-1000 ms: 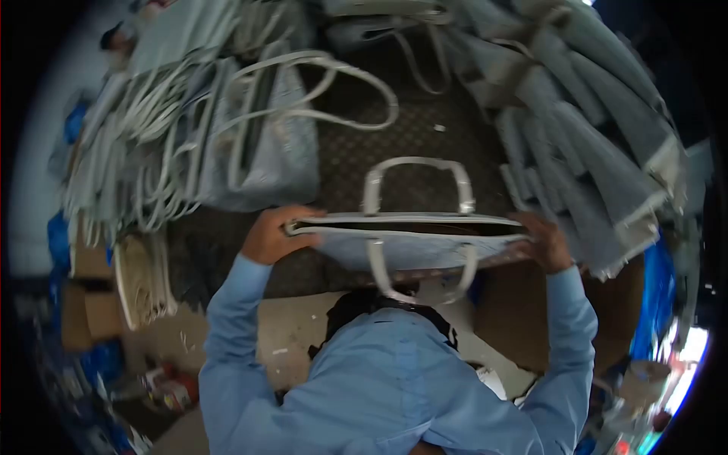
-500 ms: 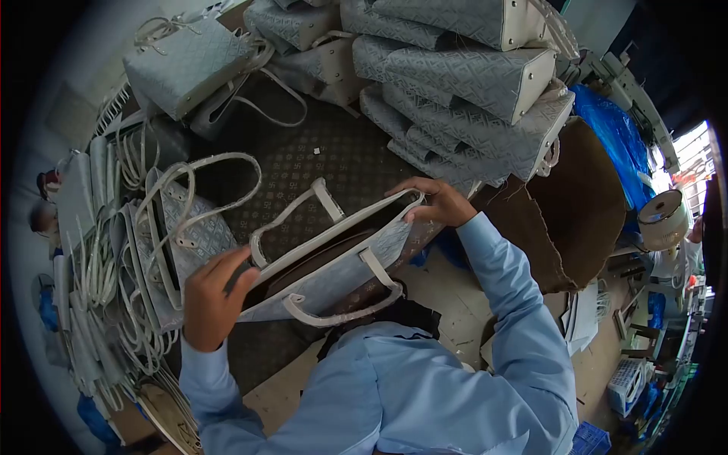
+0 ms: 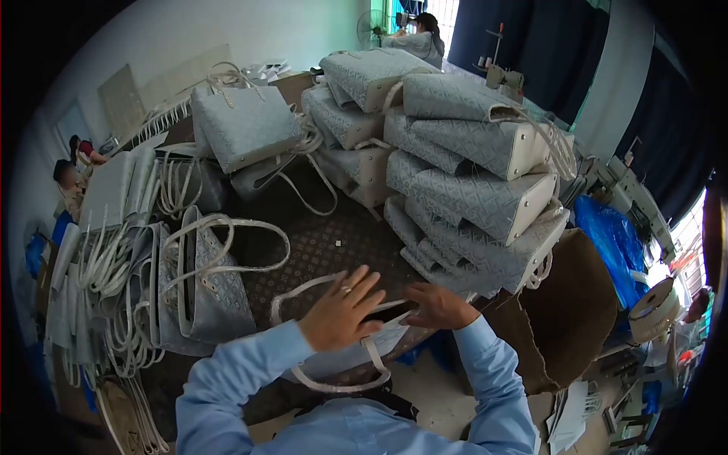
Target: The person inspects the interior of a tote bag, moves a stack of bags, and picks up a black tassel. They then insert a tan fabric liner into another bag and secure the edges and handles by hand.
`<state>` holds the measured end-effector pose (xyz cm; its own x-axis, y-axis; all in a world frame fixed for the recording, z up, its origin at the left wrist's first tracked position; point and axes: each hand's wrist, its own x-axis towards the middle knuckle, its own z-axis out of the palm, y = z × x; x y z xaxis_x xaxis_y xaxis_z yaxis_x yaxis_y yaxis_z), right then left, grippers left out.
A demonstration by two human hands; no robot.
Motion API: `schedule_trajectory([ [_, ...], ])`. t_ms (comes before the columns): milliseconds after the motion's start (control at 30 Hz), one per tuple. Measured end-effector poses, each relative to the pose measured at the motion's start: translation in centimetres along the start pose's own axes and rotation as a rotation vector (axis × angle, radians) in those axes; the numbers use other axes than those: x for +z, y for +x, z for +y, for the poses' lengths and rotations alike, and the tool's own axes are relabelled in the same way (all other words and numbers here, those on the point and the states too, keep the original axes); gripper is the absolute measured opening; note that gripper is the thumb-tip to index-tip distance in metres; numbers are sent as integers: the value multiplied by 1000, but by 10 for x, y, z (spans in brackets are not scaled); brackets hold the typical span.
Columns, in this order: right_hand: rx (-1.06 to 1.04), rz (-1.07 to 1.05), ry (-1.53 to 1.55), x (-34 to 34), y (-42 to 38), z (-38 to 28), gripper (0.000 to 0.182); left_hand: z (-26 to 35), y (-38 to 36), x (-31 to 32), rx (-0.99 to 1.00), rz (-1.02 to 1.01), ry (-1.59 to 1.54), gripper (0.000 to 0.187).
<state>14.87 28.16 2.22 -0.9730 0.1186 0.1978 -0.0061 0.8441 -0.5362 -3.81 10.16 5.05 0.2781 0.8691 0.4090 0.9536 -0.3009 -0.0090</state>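
A pale grey patterned handbag [image 3: 341,361] with white handles is right in front of me, its top opening partly hidden by my hands. Over the opening, my left hand [image 3: 341,312] is stretched out with its fingers apart, holding nothing. At the bag's right end, my right hand [image 3: 440,306] has its thumb and fingers around the top corner. One white handle [image 3: 341,388] hangs on the near side, and the other loops up behind my left hand.
Stacked handbags [image 3: 470,174] rise behind my right hand. More bags [image 3: 216,303] with looped handles stand at left, beside bundled white straps [image 3: 114,265]. A brown open sack [image 3: 569,311] and blue plastic [image 3: 607,235] lie at right. A person [image 3: 421,45] is at the back.
My view has tilted up, showing more of the room. My left hand has left the bag's left end and moved right, over the opening. My right hand stays at the right end.
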Motion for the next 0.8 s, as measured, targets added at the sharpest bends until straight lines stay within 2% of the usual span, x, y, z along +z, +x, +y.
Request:
schedule_trajectory([
  [67, 149, -172, -81, -3, 3, -7, 48, -7, -58, -43, -251, -95, -125, 86],
  [100, 123, -203, -99, 0, 8, -7, 49, -18, -101, -44, -399, -181, -142, 106],
  [133, 132, -179, -114, -4, 19, -11, 49, -22, -139, -47, -646, -197, -327, 107],
  [200, 192, -504, -293, 1, 44, -27, 52, -42, -195, -52, -883, -591, -251, 87],
  [233, 218, -483, -282, 5, 57, -34, 52, -42, -207, -52, -834, -562, -222, 74],
  [267, 159, -560, -294, 7, 71, -39, 57, -42, -216, -52, -785, -525, -200, 63],
  [300, 100, -636, -314, 7, 82, -41, 62, -43, -218, -50, -753, -521, -200, 63],
  [367, -71, -536, -92, 20, 91, -45, 54, -43, -216, -45, -664, -368, -235, 55],
  [467, -36, -559, -246, 56, 104, -49, 58, -43, -208, -36, -630, -288, -262, 51],
  [500, -25, -545, -251, 60, 102, -49, 58, -40, -200, -35, -613, -287, -257, 51],
  [567, -3, -385, -300, 63, 93, -49, 59, -35, -181, -36, -652, -445, -133, 45],
  [600, 4, -388, -308, 61, 87, -50, 59, -37, -174, -32, -647, -438, -140, 45],
  [667, 35, -248, -103, 59, 73, -54, 48, -43, -162, -21, -660, -489, -144, 36],
  [700, 35, -254, -108, 62, 64, -47, 48, -44, -159, -19, -663, -483, -149, 36],
  [767, -49, -159, -64, 73, 51, -28, 36, -46, -156, -16, -574, -162, -323, 32],
  [800, -48, -157, -60, 71, 47, -29, 36, -47, -153, -14, -573, -166, -322, 32],
])
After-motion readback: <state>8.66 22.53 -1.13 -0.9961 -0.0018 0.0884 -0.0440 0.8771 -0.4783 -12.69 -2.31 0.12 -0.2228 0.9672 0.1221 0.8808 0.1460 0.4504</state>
